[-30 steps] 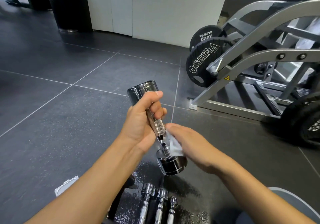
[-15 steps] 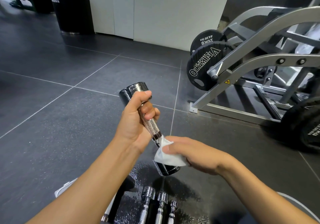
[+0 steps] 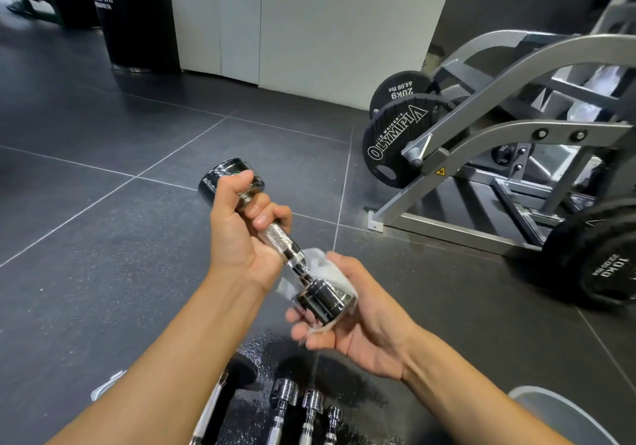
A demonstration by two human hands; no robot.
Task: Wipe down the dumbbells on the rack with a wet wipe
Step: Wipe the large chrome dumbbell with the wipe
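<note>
A small chrome dumbbell [image 3: 280,241] is held slantwise in front of me, one head up at the left and the other down at the right. My left hand [image 3: 241,234] grips its knurled handle near the upper head. My right hand [image 3: 354,317] lies palm up under the lower head, cupping it through a white wet wipe [image 3: 323,269] that wraps round that end. Below, three more chrome dumbbells [image 3: 311,406] stand in the rack [image 3: 237,396] at the bottom edge.
Dark tiled floor all round. A grey plate-loaded machine [image 3: 481,142] with black Olympia weight plates [image 3: 395,142] stands at the right, and another black plate [image 3: 599,262] sits at the far right. A white counter [image 3: 309,31] is at the back. A white packet [image 3: 103,389] lies by my left forearm.
My right hand has turned palm up and slid from the handle's lower end to under the lower head, the wipe with it. The dumbbell tilted flatter.
</note>
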